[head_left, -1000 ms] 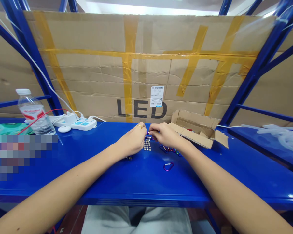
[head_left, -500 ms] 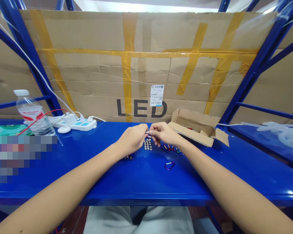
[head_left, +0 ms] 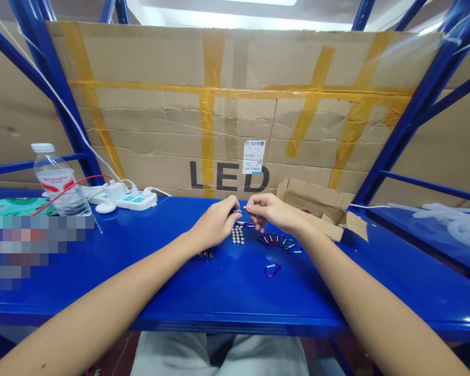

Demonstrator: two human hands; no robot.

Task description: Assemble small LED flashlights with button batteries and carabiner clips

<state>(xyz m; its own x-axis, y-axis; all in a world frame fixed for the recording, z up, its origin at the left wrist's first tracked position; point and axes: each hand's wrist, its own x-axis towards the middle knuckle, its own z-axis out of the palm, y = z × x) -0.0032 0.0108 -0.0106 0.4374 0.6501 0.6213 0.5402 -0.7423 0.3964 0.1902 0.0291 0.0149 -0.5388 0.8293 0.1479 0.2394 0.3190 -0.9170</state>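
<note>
My left hand [head_left: 219, 220] is closed around a small piece with a silvery end [head_left: 238, 210], most of it hidden by the fingers. Across a narrow gap, my right hand [head_left: 268, 211] pinches a tiny metal piece [head_left: 245, 208] between thumb and forefinger. Below the hands, round silver button-like discs [head_left: 238, 235] lie in rows. A purple and silver piece [head_left: 244, 224] rests just behind them. Several coloured carabiners [head_left: 278, 241] form a curved row under my right hand, and a purple carabiner [head_left: 272, 269] lies nearer. Small dark pieces with shiny ends [head_left: 207, 255] sit beside my left wrist.
An open cardboard box [head_left: 317, 209] stands behind my right forearm. At the left are a water bottle [head_left: 60, 180], a white power strip [head_left: 135, 200] and a red cable. A large taped carton [head_left: 160, 130] backs the blue table [head_left: 235, 297], between blue rack posts.
My hands have drawn slightly apart; half a second ago their fingertips met on a small silvery piece. More of the carabiner row shows now, and the view has shifted slightly.
</note>
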